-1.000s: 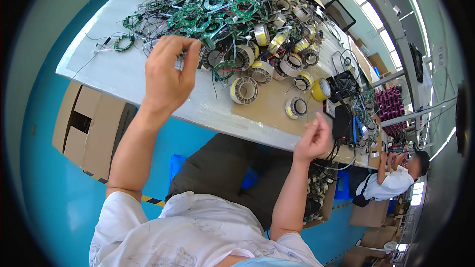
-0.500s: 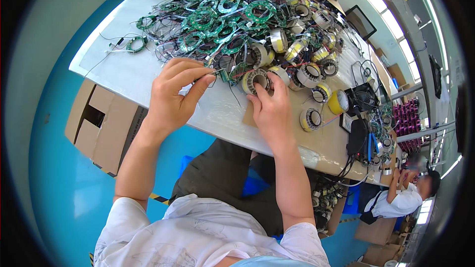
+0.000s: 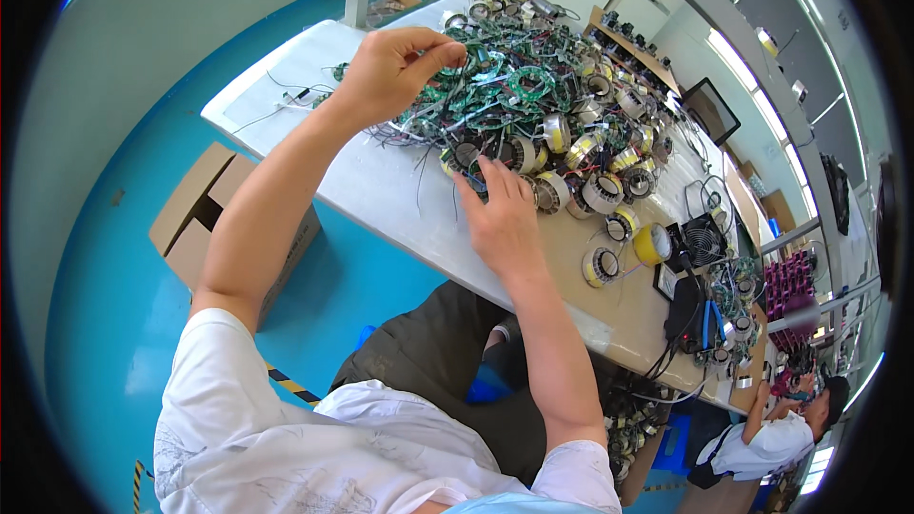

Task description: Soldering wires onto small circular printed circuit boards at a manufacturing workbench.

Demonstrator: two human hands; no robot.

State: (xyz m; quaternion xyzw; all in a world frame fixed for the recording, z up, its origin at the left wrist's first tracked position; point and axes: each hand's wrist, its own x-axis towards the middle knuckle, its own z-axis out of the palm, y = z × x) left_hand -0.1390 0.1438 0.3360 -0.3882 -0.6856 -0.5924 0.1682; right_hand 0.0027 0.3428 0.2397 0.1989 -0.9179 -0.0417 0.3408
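Observation:
My left hand (image 3: 405,71) is raised over the left part of the pile of green ring-shaped circuit boards (image 3: 530,84). Its thumb and fingertips are pinched together; whatever is between them is too small to make out. Lower and to the right, my right hand (image 3: 505,224) reaches to the near edge of the pile. Thumb and fingers rest around the near side of a wound motor ring (image 3: 466,154) with yellow tape, partly hidden among wires. Another motor ring (image 3: 550,192) lies just right of these fingers.
Several motor rings, a yellow tape roll (image 3: 652,244), a black fan (image 3: 703,214) and blue-handled pliers (image 3: 712,324) lie to the right on the table (image 3: 367,186). A cardboard box (image 3: 195,205) stands on the blue floor at left. Another person (image 3: 762,443) works at far right.
My left hand has risen up and away from my right hand, over the boards. The motor ring at my right hand has shifted left and tilted. The whole view has also shifted.

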